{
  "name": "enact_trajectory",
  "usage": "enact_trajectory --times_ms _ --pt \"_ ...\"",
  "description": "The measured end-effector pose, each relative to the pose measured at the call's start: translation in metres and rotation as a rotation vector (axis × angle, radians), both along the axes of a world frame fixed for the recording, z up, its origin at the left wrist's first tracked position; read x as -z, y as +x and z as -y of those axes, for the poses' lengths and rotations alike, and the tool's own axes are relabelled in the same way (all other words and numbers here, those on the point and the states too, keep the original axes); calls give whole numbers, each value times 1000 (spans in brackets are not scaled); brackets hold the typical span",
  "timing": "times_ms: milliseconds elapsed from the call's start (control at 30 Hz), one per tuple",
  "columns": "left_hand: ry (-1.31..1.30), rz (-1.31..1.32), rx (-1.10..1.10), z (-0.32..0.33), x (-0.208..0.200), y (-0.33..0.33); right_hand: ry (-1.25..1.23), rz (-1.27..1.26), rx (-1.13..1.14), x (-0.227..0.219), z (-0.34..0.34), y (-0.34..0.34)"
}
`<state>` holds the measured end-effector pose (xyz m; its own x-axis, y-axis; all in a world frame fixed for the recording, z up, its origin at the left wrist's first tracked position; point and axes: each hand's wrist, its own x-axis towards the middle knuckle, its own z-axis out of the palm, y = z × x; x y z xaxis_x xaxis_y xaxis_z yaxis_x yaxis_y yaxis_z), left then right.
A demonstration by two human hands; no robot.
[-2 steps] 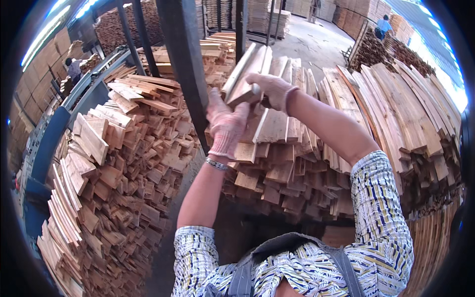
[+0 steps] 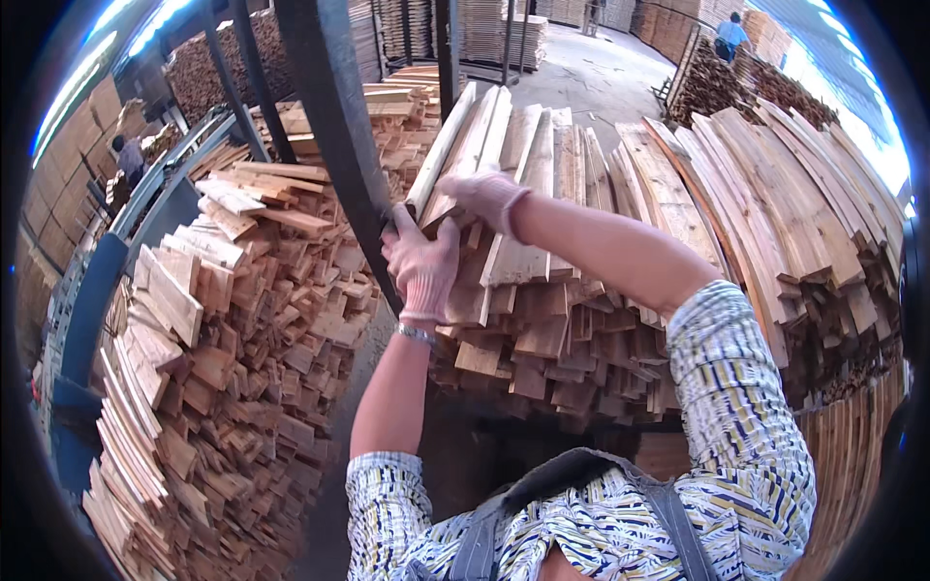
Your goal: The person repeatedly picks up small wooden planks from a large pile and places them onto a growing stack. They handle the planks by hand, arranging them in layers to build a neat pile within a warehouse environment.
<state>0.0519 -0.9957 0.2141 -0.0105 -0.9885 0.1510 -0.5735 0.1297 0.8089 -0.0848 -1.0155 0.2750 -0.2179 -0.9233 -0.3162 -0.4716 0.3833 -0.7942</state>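
Observation:
Both my hands wear pale pinkish knit gloves. My left hand is at the near end of a few narrow wooden boards on top of the stack, thumb and fingers closed about the end. Over the top of the same boards lies my right hand, its fingers curled around them near that end; its fingertips are partly hidden. These boards point away from me, beside a dark upright metal post. Beneath them is a large stack of boards with uneven ends facing me.
More long boards are stacked to the right. A big pile of short wood pieces fills the left, beside blue machinery. Two people, one in blue and one at the far left, are in the distance.
The board end between my hands has gone down onto the stack, and my right hand has come down and left over it. The whole view has shifted slightly.

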Motion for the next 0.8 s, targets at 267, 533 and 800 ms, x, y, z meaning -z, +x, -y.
enact_trajectory --times_ms 267,533,800 --pt "40 79 222 6 0 0 86 -1346 -599 10 49 -17" --pt "2 -255 405 17 -1 10 120 -1285 -460 -6 11 12" --pt "-406 284 482 -76 -38 35 -202 -1056 -576 -44 -126 -14"
